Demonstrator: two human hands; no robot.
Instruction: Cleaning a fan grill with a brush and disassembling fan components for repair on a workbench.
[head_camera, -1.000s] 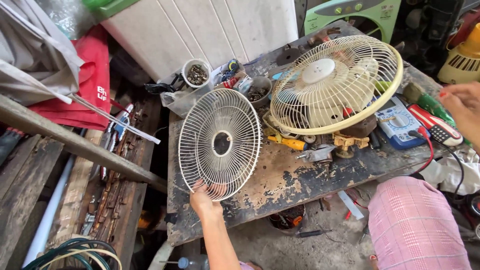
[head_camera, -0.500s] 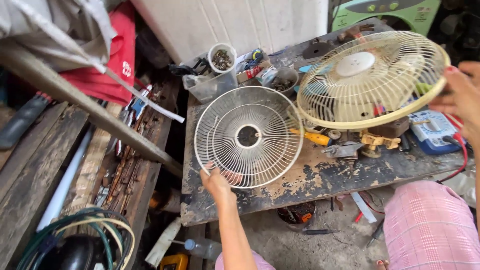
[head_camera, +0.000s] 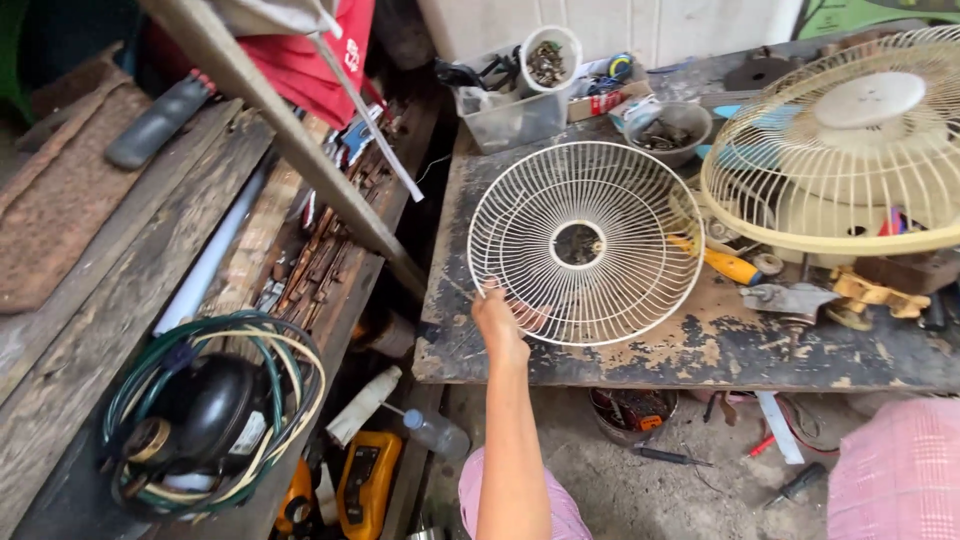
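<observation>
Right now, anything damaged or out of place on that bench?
Yes. The loose fan guard lies detached on the workbench, held at its rim by the left hand, apart from the fan beside it. The bench's surface is peeling and stained, with a screwdriver and metal parts scattered about. The right hand is out of view.

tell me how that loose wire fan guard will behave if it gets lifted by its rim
The wire fan guard is thin spokes with mostly open gaps, so it is probably light for its size. Held only at the rim by the left hand, it may flex or wobble a little. Its round, dished shape could rock or roll on the worn table, and the wires might snag nearby tools.
</observation>
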